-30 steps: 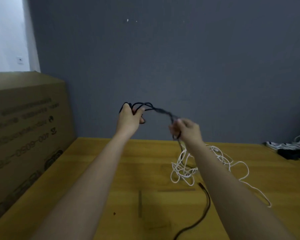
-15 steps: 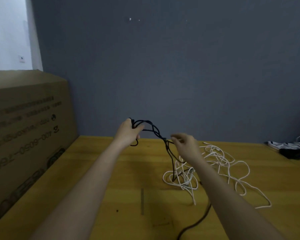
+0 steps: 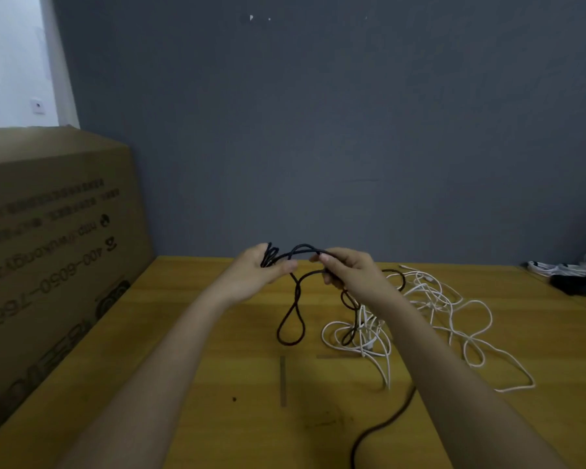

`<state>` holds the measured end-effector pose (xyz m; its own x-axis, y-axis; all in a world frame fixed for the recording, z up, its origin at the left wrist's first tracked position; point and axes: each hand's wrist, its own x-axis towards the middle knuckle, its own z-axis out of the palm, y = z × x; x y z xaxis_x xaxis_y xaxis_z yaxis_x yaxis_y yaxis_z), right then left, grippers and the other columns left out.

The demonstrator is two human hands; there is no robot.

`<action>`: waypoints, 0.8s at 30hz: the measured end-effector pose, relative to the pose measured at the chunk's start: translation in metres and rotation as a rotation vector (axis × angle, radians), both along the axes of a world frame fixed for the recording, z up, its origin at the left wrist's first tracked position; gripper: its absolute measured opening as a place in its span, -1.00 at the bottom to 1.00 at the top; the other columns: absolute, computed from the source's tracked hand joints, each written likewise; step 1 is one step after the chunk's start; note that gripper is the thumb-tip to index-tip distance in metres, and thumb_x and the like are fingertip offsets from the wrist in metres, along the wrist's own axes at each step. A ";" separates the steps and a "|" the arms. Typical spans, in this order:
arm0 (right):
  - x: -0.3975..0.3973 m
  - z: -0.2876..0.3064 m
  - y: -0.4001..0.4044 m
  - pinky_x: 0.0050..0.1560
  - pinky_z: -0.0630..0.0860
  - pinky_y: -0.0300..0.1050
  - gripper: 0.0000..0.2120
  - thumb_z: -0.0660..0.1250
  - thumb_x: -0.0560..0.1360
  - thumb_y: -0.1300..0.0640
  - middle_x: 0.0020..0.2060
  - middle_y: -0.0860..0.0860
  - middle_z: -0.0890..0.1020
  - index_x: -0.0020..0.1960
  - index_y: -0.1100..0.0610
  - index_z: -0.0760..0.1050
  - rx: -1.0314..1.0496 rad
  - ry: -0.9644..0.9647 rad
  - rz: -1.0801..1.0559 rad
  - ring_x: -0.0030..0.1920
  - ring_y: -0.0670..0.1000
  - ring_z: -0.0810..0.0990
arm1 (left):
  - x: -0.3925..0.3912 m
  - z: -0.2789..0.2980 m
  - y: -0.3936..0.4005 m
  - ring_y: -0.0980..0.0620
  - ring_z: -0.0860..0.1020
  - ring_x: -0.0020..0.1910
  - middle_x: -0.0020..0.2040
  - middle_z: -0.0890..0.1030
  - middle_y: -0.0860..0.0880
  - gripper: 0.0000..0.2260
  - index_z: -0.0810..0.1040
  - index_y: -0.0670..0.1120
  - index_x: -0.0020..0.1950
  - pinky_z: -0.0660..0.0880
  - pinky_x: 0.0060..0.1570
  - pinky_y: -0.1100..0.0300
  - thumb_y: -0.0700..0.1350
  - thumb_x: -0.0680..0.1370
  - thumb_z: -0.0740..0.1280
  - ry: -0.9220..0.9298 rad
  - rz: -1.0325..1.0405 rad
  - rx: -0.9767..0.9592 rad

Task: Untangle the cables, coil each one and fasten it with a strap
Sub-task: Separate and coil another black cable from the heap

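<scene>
Gathering loops above the table [image 3: 217,367], the left hand [image 3: 251,275] is gripping the black cable [image 3: 293,319] bundle while the right hand [image 3: 349,272] is pinching the next stretch; better feeding even loops, drawing gently clear of the white cable [image 3: 430,299].

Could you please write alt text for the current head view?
Both hands, left and right, hold a black cable above a wooden table; one loop hangs between them. A tangled white cable lies at right, a cardboard box at left.

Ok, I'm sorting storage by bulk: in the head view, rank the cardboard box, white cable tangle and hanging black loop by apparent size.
1. cardboard box, though it is nearest
2. white cable tangle
3. black loop
</scene>
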<state>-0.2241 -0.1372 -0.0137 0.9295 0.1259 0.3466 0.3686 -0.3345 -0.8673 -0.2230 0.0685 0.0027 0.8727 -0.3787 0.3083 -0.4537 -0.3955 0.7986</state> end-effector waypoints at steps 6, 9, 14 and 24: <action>-0.012 -0.011 -0.005 0.06 0.51 -0.25 -0.86 0.37 0.52 0.11 -0.07 -0.10 0.67 0.06 -0.03 0.59 -0.112 -0.033 -0.069 -0.01 -0.19 0.60 | -0.002 -0.013 0.006 0.26 0.33 -0.49 -0.46 0.35 0.17 -0.71 0.31 -0.02 -0.26 0.28 -0.42 0.41 0.03 0.57 0.31 0.068 0.000 -0.018; -0.016 -0.020 -0.005 0.01 0.51 -0.28 -0.88 0.41 0.49 0.14 -0.12 -0.14 0.67 0.00 -0.04 0.62 -0.102 -0.150 -0.197 -0.06 -0.24 0.60 | -0.002 -0.016 0.008 0.20 0.27 -0.46 -0.40 0.26 0.12 -0.70 0.23 -0.04 -0.22 0.23 -0.40 0.34 0.04 0.58 0.29 0.105 -0.011 -0.084; -0.022 -0.026 -0.006 -0.12 0.51 -0.34 -0.92 0.42 0.48 0.18 -0.17 -0.09 0.64 -0.08 0.02 0.58 -0.022 -0.185 -0.240 -0.14 -0.22 0.59 | -0.005 -0.021 0.006 0.21 0.25 -0.47 -0.39 0.25 0.13 -0.81 0.33 -0.09 -0.08 0.22 -0.42 0.36 -0.01 0.62 0.23 0.187 -0.070 -0.123; -0.030 -0.021 -0.003 0.12 0.50 -0.04 -0.90 0.42 0.48 0.21 -0.11 -0.12 0.63 -0.11 0.02 0.59 -0.243 -0.378 -0.121 0.03 -0.07 0.57 | -0.004 -0.018 0.002 0.22 0.27 -0.49 -0.34 0.28 0.08 -0.68 0.40 -0.13 -0.03 0.24 -0.45 0.39 0.11 0.64 0.10 0.184 -0.066 -0.088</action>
<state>-0.2538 -0.1406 -0.0347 0.7568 0.1436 0.6377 0.5896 -0.5712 -0.5711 -0.2266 0.0700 -0.0152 0.8914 -0.4158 0.1805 -0.3199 -0.2950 0.9004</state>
